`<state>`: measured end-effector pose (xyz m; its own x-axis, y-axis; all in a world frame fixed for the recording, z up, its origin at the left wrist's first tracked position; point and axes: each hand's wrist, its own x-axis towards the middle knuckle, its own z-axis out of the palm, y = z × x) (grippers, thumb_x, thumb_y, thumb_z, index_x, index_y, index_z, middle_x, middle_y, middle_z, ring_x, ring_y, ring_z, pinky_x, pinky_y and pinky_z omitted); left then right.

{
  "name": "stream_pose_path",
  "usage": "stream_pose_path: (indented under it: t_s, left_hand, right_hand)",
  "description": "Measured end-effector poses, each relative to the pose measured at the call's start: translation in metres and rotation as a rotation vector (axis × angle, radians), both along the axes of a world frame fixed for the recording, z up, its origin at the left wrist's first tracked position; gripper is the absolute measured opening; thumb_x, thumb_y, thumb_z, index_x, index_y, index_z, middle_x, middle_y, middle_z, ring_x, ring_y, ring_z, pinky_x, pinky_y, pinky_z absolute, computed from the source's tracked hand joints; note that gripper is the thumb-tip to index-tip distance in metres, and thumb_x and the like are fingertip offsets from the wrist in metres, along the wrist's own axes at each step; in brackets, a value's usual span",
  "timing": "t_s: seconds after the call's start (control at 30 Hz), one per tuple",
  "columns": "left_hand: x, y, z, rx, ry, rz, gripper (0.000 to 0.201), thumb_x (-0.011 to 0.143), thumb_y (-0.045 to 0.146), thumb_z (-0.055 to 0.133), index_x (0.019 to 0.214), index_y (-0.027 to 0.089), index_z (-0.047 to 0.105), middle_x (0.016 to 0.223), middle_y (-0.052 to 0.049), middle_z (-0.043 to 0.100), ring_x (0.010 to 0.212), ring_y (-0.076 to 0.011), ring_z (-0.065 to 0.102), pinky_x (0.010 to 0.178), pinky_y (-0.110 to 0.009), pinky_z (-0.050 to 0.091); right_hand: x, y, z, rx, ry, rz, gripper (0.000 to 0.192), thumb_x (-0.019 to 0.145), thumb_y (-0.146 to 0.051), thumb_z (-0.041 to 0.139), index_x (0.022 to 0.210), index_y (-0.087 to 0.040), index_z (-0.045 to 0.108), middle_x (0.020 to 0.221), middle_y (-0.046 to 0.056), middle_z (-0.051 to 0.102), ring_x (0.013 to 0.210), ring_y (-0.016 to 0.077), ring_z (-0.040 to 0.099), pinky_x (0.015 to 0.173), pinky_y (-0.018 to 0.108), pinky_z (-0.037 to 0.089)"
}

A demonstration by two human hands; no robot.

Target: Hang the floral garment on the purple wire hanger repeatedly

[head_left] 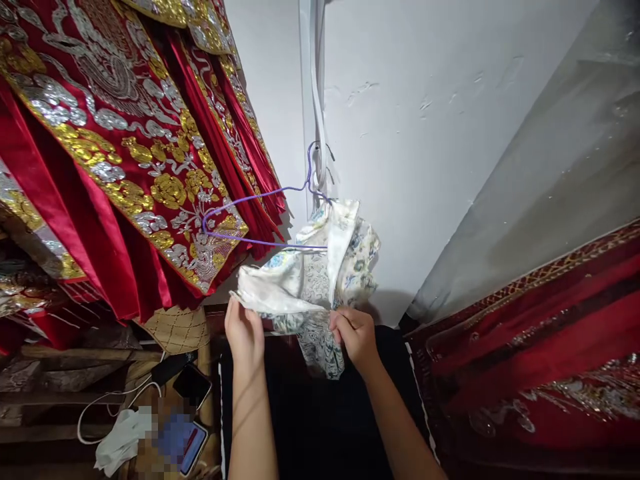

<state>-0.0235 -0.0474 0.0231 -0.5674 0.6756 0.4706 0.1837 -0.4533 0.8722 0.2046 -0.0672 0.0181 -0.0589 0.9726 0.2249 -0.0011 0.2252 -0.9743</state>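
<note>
Both hands pinch the garment: left hand (pixel 244 331) at its lower edge, right hand (pixel 356 335) on its hanging tail. The garment (pixel 310 277) hangs above them on a hanger (pixel 260 220). A hard pull could slip it off the hanger or unhook the hanger from the strap (pixel 316 100).

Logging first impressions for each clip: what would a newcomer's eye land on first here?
Probably the red garments with gold and silver embroidery, hanging across the upper left. Next, at centre, the white floral cloth draped on a purple wire hanger against the white wall, its lower edge gripped by the left hand and right hand. More red fabric lies at the right.
</note>
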Motion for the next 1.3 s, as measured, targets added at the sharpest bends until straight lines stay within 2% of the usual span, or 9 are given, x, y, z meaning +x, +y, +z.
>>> stream_pose_path:
  t_s: [0.2, 0.37, 0.47, 0.6, 0.77, 0.9, 1.0, 1.13, 1.3]
  left_hand:
    - [0.05, -0.022, 0.024, -0.005, -0.435, -0.341, 0.032, 0.089, 0.051, 0.065, 0.101, 0.02, 0.063, 0.103, -0.007, 0.07, 0.091, -0.018, 0.067, 0.084, -0.029, 0.053]
    - [0.086, -0.055, 0.064, -0.109, 0.01, -0.638, 0.022, 0.096, 0.041, 0.06, 0.096, 0.02, 0.067, 0.117, -0.01, 0.067, 0.107, -0.0245, 0.065, 0.095, -0.035, 0.052]
    - [0.091, -0.062, 0.073, -0.127, 0.239, -0.614, 0.019, 0.098, 0.036, 0.057, 0.098, 0.022, 0.071, 0.121, -0.01, 0.064, 0.115, -0.0251, 0.062, 0.1, -0.037, 0.049]
    - [0.075, -0.049, 0.071, -0.115, 0.407, -0.491, 0.022, 0.099, 0.037, 0.055, 0.104, 0.025, 0.072, 0.138, -0.01, 0.056, 0.132, -0.0267, 0.052, 0.108, -0.039, 0.044]
    - [0.057, -0.033, 0.059, -0.299, 0.477, -0.82, 0.039, 0.101, 0.043, 0.047, 0.129, 0.021, 0.064, 0.109, -0.009, 0.073, 0.104, -0.0254, 0.067, 0.096, -0.036, 0.052]
    - [0.039, -0.033, 0.056, -0.423, 0.576, -0.713, 0.033, 0.098, 0.043, 0.05, 0.107, 0.02, 0.071, 0.103, -0.005, 0.075, 0.095, -0.0257, 0.068, 0.085, -0.031, 0.052]
    - [0.014, -0.035, 0.054, -0.499, 0.686, -0.602, 0.032, 0.096, 0.046, 0.052, 0.097, 0.021, 0.072, 0.095, -0.004, 0.076, 0.086, -0.024, 0.068, 0.077, -0.027, 0.049]
    - [-0.02, -0.034, 0.051, -0.659, 0.864, -0.625, 0.034, 0.094, 0.047, 0.053, 0.086, 0.021, 0.073, 0.087, -0.007, 0.076, 0.078, -0.0247, 0.068, 0.072, -0.028, 0.047]
    - [-0.042, -0.008, 0.073, -0.755, 1.087, -0.461, 0.037, 0.095, 0.047, 0.049, 0.087, 0.021, 0.074, 0.087, -0.012, 0.076, 0.079, -0.0272, 0.068, 0.078, -0.033, 0.047]
  right_hand:
    - [0.019, 0.007, 0.006, 0.023, -0.057, -0.034, 0.04, 0.089, -0.045, 0.059, 0.057, -0.024, 0.054, 0.054, 0.001, 0.046, 0.054, 0.0173, 0.042, 0.056, 0.034, 0.035]
    - [0.008, 0.01, 0.017, -0.034, 0.058, 0.134, 0.054, 0.09, -0.072, 0.047, 0.09, -0.023, 0.069, 0.087, 0.008, 0.066, 0.094, 0.0271, 0.062, 0.084, 0.038, 0.048]
    - [0.003, 0.006, 0.03, -0.153, 0.138, 0.38, 0.072, 0.092, -0.08, 0.028, 0.095, -0.022, 0.07, 0.082, 0.009, 0.067, 0.09, 0.0267, 0.064, 0.078, 0.038, 0.051]
    - [0.01, 0.008, 0.058, 0.046, -0.162, 0.563, 0.027, 0.086, -0.048, 0.065, 0.087, -0.021, 0.07, 0.076, 0.003, 0.066, 0.076, 0.0208, 0.061, 0.072, 0.032, 0.05]
    - [0.023, 0.056, 0.096, 0.209, -0.301, 0.202, 0.01, 0.076, -0.02, 0.065, 0.084, -0.018, 0.072, 0.077, 0.003, 0.071, 0.07, 0.0185, 0.062, 0.065, 0.027, 0.049]
    - [0.018, 0.115, 0.098, 0.363, -0.262, 0.015, 0.041, 0.077, -0.02, 0.066, 0.118, -0.018, 0.071, 0.119, 0.008, 0.073, 0.108, 0.0244, 0.067, 0.093, 0.033, 0.051]
    - [0.018, 0.143, 0.077, 0.277, -0.4, 0.018, 0.031, 0.084, -0.029, 0.062, 0.11, -0.016, 0.075, 0.107, 0.01, 0.077, 0.099, 0.0258, 0.071, 0.09, 0.036, 0.053]
    - [0.044, 0.144, 0.061, 0.277, -0.596, 0.009, 0.027, 0.086, -0.032, 0.061, 0.102, -0.016, 0.076, 0.098, 0.011, 0.078, 0.091, 0.0288, 0.071, 0.082, 0.036, 0.052]
    - [0.081, 0.119, 0.083, 0.353, -0.678, 0.096, 0.032, 0.084, -0.024, 0.058, 0.112, -0.022, 0.075, 0.103, 0.006, 0.078, 0.093, 0.0271, 0.07, 0.081, 0.032, 0.049]
